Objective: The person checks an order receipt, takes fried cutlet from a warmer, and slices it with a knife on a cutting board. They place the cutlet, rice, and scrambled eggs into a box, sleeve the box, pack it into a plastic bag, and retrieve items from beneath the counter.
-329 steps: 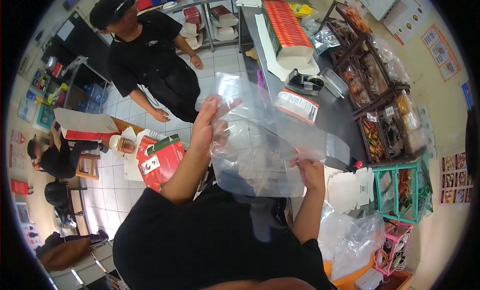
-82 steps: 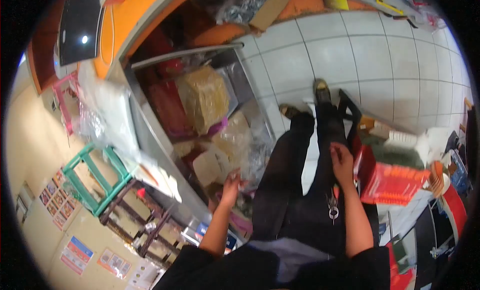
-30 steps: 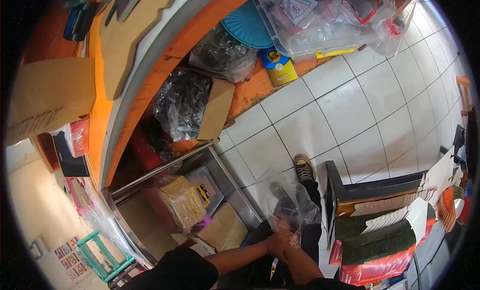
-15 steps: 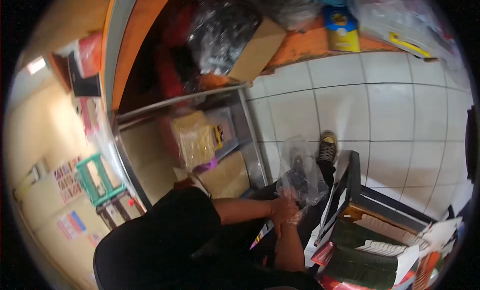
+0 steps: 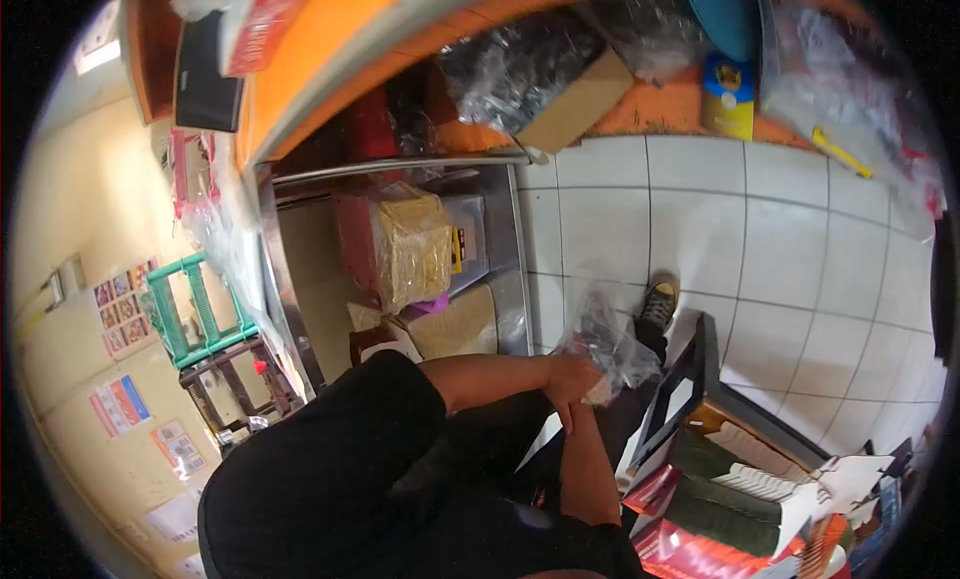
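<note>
A clear, crumpled plastic bag (image 5: 625,354) spreads out above my knee, its bunched end at my hands. My left hand (image 5: 572,379) is closed at this bunched end, with its fingers curled. Directly below, my right hand (image 5: 582,411) meets it, the wrists close together; its fingers are mostly hidden behind my left hand and the bag. Beyond the bag, one dark shoe (image 5: 660,299) rests on the tiled floor. What the bag contains, if anything, cannot be made out.
At left, a metal-framed shelf (image 5: 522,279) holds a plastic-wrapped box (image 5: 415,247) and a cardboard box (image 5: 455,324). A black frame (image 5: 765,414) stands at right beside stacked red and green cartons (image 5: 730,514). Bagged items and an open carton (image 5: 575,104) line the orange ledge (image 5: 650,109).
Since the half-second-old frame, the view has shifted and my joined hands have risen slightly with the bag, which looks more bunched. Earlier, my hands were apart and showed no bag.
</note>
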A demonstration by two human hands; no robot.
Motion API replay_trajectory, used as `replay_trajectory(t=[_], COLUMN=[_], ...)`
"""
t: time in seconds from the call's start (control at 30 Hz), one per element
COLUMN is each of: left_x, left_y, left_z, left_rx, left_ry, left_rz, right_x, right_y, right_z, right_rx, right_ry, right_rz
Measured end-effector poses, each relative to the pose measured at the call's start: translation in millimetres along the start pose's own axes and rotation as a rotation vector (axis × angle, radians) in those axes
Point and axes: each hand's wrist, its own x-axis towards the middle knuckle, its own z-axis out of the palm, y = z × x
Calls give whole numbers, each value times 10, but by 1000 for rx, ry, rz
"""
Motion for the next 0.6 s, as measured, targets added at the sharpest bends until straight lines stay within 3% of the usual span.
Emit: replay_trajectory(t=[0.1,0.17,0.23,0.33,0.43,0.53,0.57,0.6], left_x=[-440,-806,-1129,-1518,-1510,-1338,-1306,-1264], left_y=[-48,-198,-424,-660,-1080,-1359,-1495,-1735], left_z=[-320,-493,-669,-982,-1019,-1153,-1266,-1394], left_rx=[-161,-395,-364,-454,-393,-233,-424,-357], left_ry=[275,607,838,707,690,1216,1359,1517], left_rz=[-290,-492,-600,-830,-806,-621,-522,-522], right_x=[132,145,166,502,1254,2091,2435,2814], right_y=[-591,-1099,-1645,-1947,-2287,-3364,-3626,-3815], right_z=[-372,-758,-1174,-1664,-2101,-2487,-2547,-2601], right_rx=[-86,48,195,102,-40,-135,-326,-517], right_ry=[15,33,38,121,174,300,461,618], right_rz=[-264,-289,-261,-239,-272,-532,-794,-1072])
